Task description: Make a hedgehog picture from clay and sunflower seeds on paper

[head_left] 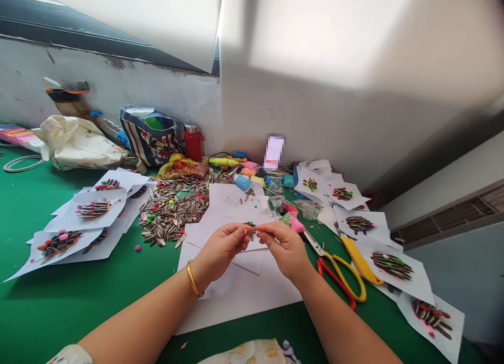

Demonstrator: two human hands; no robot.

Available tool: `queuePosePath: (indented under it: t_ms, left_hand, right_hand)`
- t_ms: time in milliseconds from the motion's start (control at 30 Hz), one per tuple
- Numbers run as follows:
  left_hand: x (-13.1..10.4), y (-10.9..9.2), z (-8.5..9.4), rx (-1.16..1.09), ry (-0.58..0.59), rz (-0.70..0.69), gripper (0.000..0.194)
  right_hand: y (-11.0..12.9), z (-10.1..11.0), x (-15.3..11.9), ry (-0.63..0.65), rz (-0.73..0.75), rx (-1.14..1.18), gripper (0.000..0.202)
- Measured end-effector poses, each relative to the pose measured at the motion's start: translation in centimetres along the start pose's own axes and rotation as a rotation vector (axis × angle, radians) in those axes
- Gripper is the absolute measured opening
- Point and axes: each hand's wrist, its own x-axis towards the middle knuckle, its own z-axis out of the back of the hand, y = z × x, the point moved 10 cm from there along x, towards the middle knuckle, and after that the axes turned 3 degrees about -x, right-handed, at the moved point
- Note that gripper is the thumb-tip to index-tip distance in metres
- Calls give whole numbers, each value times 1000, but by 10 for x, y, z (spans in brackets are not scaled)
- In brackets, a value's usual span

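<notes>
My left hand (222, 248), with a gold bangle at the wrist, and my right hand (285, 251) meet over white paper sheets (236, 301). Fingertips of both hands are pinched around a small piece with green and pink on it, mostly covered, too small to name. Left of the sheets lies a wide pile of striped sunflower seeds (177, 211) mixed with small coloured balls. Beyond my hands, a few seeds and a blue clay block (243, 183) rest on or beside the paper. Pink clay (296, 225) is just right of my right hand.
Scissors (334, 269) and a yellow cutter (360, 261) lie at right. Sheets with seed hedgehogs stand left (94, 209) and right (394, 264). Behind are a red flask (192, 145), a striped bag (151, 138), a cream bag (84, 143) and a seed-filled yellow bag (179, 168).
</notes>
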Motion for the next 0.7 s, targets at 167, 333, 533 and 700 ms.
queuePosePath:
  t_ms: [167,333,533,700]
  left_hand:
    - [-1,-3,1,34,-7,-25,22]
    - [-1,3,0,9,-19,24,27]
    - [0,1,-3,34,9,-3,26]
    - [-2,-7,-2,-22,-30,-63,26]
  right_hand:
    - [-3,6,0,-38,-58,-12,17]
    - [9,3,0,17,59,-20,19]
    - [10,4,-1,-14,72,-29,12]
    - [23,-5,-4,45,161,-65,15]
